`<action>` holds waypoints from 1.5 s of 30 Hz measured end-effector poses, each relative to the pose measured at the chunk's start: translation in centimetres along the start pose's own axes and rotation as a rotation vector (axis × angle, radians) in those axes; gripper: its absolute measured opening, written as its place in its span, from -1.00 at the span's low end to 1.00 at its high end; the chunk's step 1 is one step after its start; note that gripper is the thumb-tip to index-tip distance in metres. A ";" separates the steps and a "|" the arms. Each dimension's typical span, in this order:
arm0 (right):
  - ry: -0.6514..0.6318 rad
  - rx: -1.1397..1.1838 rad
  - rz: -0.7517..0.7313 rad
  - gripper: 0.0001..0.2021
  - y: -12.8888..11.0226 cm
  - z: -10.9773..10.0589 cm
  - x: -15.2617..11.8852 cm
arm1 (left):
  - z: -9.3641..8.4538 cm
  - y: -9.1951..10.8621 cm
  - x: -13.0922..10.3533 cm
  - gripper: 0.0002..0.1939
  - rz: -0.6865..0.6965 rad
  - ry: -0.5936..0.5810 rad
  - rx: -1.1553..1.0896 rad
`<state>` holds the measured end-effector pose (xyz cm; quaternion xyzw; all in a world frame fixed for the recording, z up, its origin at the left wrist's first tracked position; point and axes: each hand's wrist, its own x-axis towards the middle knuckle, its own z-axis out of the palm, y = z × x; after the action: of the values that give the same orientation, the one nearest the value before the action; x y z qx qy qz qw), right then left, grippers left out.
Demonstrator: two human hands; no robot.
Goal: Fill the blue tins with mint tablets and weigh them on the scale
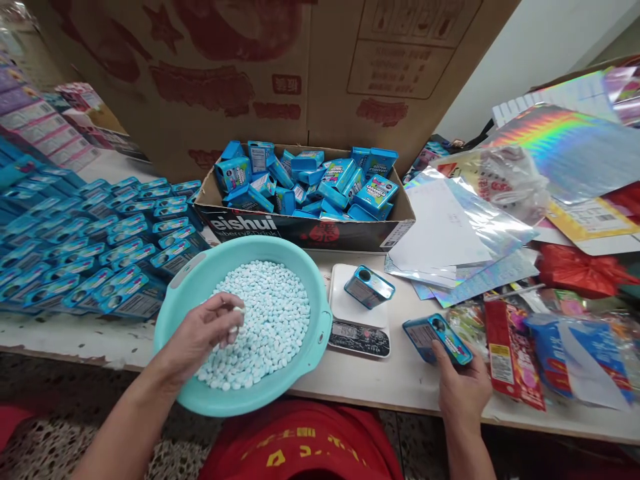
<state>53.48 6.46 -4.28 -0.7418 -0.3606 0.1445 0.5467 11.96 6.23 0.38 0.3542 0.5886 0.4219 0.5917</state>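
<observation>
My left hand (210, 327) is over a turquoise basin (167, 320) full of small pale-blue and white candies (275, 307). Its fingers are curled together around a few of the candies, which show at the fingertips. To the right, my right hand (463, 383) grips a blue candy tin (435, 340), tilted, with a dark round opening on its top. Between the hands, a second blue tin (370, 287) with a similar dark opening lies on the white digital scale (345, 310). The scale's display is lit, its digits hard to read.
Behind the basin, an open carton (295, 233) holds many blue tins, against a large cardboard box (320, 80). Rows of upright tins (120, 247) fill the left. Holographic sheets (450, 233) and candy packets (515, 353) lie to the right. The table's front edge (375, 403) runs nearby.
</observation>
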 end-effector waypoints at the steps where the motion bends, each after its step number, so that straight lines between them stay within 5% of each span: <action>1: 0.011 -0.029 -0.051 -0.37 -0.1 0.0 -0.1 | -0.1 0.2 0.1 -0.63 -0.037 0.025 -0.105; 4: 0.158 -0.191 -0.385 -0.31 -1.1 -0.2 -0.7 | -0.4 0.5 1.0 -0.59 -0.108 0.015 -0.084; 6: 0.237 -0.279 -0.621 -0.35 -2.4 0.1 -1.5 | -0.3 0.1 1.5 -0.58 -0.048 -0.033 0.251; 8: 0.178 -0.275 -0.741 -0.47 -4.0 1.1 -2.3 | 0.3 -0.8 1.7 -0.66 0.092 -0.101 0.716; 11: -0.087 -0.143 -0.699 -0.49 -5.8 4.2 -2.9 | 2.0 -2.3 1.0 -0.76 0.215 -0.173 1.270; 14: -0.346 -0.067 -0.410 -0.40 -6.3 7.8 -2.4 | 3.4 -3.3 0.1 -0.74 0.182 -0.220 1.447; 17: -0.466 -0.016 -0.155 -0.50 -6.8 10.0 -1.6 | 3.1 -3.1 -0.3 -0.78 0.115 -0.227 1.321; 19: -0.437 0.070 -0.125 -0.54 -7.8 10.3 -1.6 | 2.2 -2.7 -0.3 -0.82 0.094 -0.157 1.056; 24: -0.392 0.215 -0.331 -0.62 -12.6 8.8 -4.1 | 0.2 -1.4 0.2 -0.72 -0.114 0.082 -0.112; 29: -0.855 0.201 -0.602 -0.72 -15.0 9.9 -9.0 | 1.4 2.2 0.3 -0.75 -0.115 0.180 -0.720; 33: -0.997 0.165 -0.679 -0.76 -14.5 11.8 -11.9 | 3.7 5.5 -0.2 -0.62 0.174 0.226 -0.795; 36: -1.021 0.126 -0.668 -0.77 -14.2 12.4 -12.9 | 5.0 6.0 -0.1 -0.62 0.342 0.331 -0.681; 45: -1.064 0.094 -0.629 -0.73 -14.3 12.7 -13.2 | 5.8 5.2 0.5 -0.60 0.441 0.388 -0.566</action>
<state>31.19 8.28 1.83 -0.4016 -0.7784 0.3421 0.3404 17.31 9.20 5.22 0.2091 0.4597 0.7430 0.4391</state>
